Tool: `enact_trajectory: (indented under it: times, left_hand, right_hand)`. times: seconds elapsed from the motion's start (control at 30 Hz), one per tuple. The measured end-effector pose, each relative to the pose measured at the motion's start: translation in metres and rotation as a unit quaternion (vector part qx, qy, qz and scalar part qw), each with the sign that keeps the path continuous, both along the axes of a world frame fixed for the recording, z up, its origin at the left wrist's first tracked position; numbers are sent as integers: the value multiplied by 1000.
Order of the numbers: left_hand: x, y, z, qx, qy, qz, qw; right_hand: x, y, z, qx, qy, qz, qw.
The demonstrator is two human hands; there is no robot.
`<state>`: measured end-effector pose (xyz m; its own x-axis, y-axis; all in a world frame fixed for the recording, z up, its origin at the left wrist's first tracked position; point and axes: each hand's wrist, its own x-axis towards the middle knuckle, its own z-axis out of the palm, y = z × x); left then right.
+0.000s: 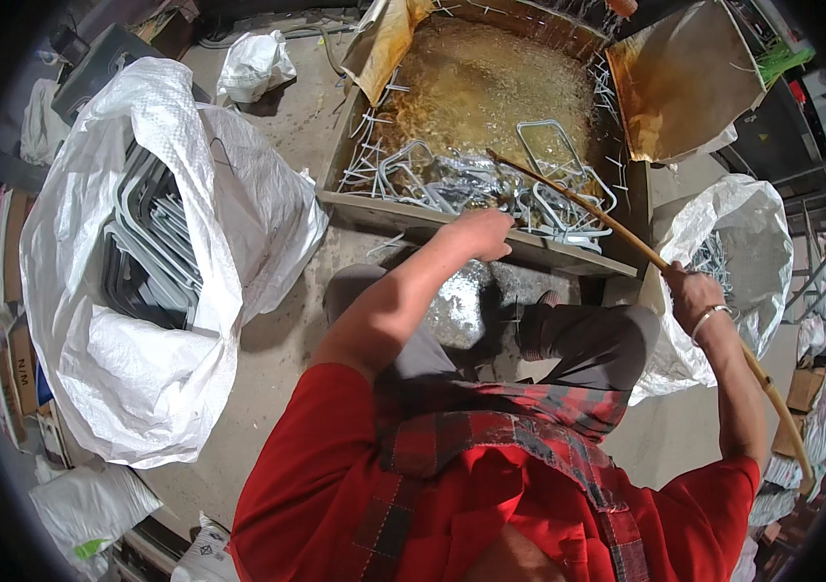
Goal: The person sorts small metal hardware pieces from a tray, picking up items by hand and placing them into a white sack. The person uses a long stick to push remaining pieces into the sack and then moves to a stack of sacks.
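Note:
My right hand (pixel 695 297) is closed around a long wooden stick (pixel 587 207). Its dark tip slants over the near part of a wide tank (pixel 573 256) of brownish, bubbling water. My left hand (pixel 480 234) is at the tank's front rim, its fingers bent. Whether it grips anything there is hard to see. Just beyond it, grey rounded frames (pixel 547 149) lie tangled and partly under the water, along with a heap of wet grey pieces (pixel 471 182). Small grey cross-shaped pieces (pixel 366 156) cling along the tank's left edge.
To my left a large white woven sack (pixel 220 364) holds stacked grey frames (pixel 158 240). A smaller white sack (pixel 755 218) with thin grey pieces stands at right. Stained sheets (pixel 682 87) flank the tank. Water falls at its far right corner, near part of another hand (pixel 622 6).

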<state>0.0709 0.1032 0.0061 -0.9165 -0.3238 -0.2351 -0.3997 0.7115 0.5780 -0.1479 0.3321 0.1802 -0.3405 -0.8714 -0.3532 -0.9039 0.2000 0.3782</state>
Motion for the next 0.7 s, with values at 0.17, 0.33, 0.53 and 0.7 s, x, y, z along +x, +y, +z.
enact_trajectory:
  times: [0.17, 0.33, 0.53, 0.7]
  left_hand:
    - [-4, 3, 12, 24, -54, -20, 998]
    - [-8, 7, -4, -8, -18, -27, 999]
    - [-3, 4, 8, 3, -32, -15, 999]
    - [1, -2, -1, -2, -13, -9, 1000]
  right_hand:
    - [6, 27, 16, -111, -60, 42, 991]
    - [38, -8, -14, -124, -118, 52, 984]
    - [46, -56, -64, -30, -89, 77, 993]
    - [30, -48, -53, 13, -120, 58, 991]
